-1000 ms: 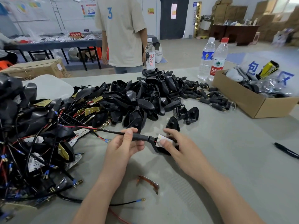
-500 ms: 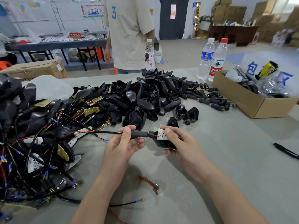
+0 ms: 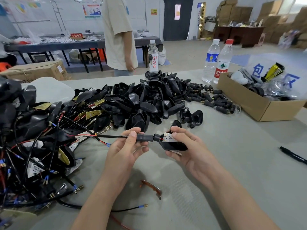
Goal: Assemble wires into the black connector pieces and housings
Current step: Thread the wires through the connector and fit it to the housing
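Observation:
My left hand [image 3: 126, 150] pinches a black connector sleeve [image 3: 144, 137] on a black cable [image 3: 111, 136] with red and black wires running left. My right hand [image 3: 187, 150] grips a black housing [image 3: 172, 145]; its thumb presses a small white board [image 3: 168, 137] sitting in the housing's open side. The sleeve meets the housing's neck between my hands, above the grey table [image 3: 232, 163]. A big heap of empty black housings [image 3: 142, 100] lies behind. A tangle of wired assemblies [image 3: 33, 146] fills the left.
Small black plugs [image 3: 214, 100] lie scattered at the right of the heap. An open cardboard box [image 3: 259, 105] stands at right, two water bottles [image 3: 217, 62] behind it. A black pen [image 3: 294, 156] lies far right. An orange clip [image 3: 152, 188] lies near me. A person stands beyond the table.
Both hands have lifted the cable and housing slightly and tilted the housing's open side up. The standing person has stepped to the right.

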The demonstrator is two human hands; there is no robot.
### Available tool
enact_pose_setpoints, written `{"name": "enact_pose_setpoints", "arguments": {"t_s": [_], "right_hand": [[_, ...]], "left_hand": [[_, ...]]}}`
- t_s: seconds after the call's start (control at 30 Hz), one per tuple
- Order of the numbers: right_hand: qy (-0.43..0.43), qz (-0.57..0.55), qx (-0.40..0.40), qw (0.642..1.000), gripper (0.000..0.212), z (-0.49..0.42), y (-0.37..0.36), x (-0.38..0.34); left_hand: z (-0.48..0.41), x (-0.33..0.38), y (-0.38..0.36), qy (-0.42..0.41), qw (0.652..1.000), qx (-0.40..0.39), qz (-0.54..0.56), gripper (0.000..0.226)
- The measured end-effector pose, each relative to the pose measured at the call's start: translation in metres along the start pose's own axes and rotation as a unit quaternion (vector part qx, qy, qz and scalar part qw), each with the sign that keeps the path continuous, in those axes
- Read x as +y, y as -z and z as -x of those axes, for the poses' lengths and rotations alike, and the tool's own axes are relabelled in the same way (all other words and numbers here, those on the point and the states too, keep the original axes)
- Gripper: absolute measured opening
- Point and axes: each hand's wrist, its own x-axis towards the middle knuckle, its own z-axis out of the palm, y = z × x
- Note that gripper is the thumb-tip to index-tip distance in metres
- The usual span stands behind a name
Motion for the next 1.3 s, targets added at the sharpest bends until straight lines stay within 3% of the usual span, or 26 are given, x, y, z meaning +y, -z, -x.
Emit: {"name": "enact_pose_setpoints", "arguments": {"t_s": [0.37, 0.57, 0.8, 1.07, 1.3], "right_hand": [[0.029, 0.022, 0.000, 0.999, 0.017, -0.001, 0.002, 0.002], [0.123, 0.149, 0.053, 0.980, 0.012, -0.004, 0.003, 0.012], [0.173, 0.327, 0.094, 0.924, 0.009, -0.004, 0.009, 0.018], [0.123, 0.208, 0.052, 0.969, 0.011, -0.007, 0.008, 0.018], [0.175, 0.347, 0.068, 0.919, 0.019, -0.004, 0.009, 0.023]], "left_hand": [[0.002, -0.001, -0.001, 0.012, 0.998, -0.050, 0.019, 0.035], [0.001, -0.003, -0.002, -0.003, 1.000, -0.017, 0.016, 0.031], [0.005, -0.005, -0.004, -0.014, 0.999, -0.029, -0.040, 0.021], [0.005, -0.002, -0.004, -0.006, 0.999, -0.040, -0.020, 0.029], [0.004, -0.003, -0.003, -0.005, 0.999, -0.030, -0.024, 0.036]]}}
